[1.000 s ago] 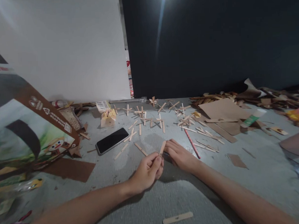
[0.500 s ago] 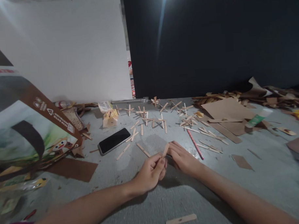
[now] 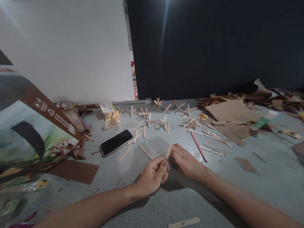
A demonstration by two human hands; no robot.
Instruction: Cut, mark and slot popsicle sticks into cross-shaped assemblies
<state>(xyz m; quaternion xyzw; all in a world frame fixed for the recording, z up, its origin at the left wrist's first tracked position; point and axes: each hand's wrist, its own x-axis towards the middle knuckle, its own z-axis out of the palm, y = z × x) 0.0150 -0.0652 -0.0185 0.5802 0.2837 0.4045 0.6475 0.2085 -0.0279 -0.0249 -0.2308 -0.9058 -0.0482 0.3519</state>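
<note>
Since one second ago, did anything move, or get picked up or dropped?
Hardly anything. The whole view slid a tiny bit right, probably because the head camera turned. Nothing was picked up or dropped: the left hand keeps its grip on the stick, with the right hand right beside it. The phone and the nearest loose stick stayed put.

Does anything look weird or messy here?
A little. One wooden craft stick lies alone near the picture's bottom edge, apart from the others, with a small dark mark on it. A brown scrap lies loose on the right, and a smartphone sits oddly close to the loose sticks.
</note>
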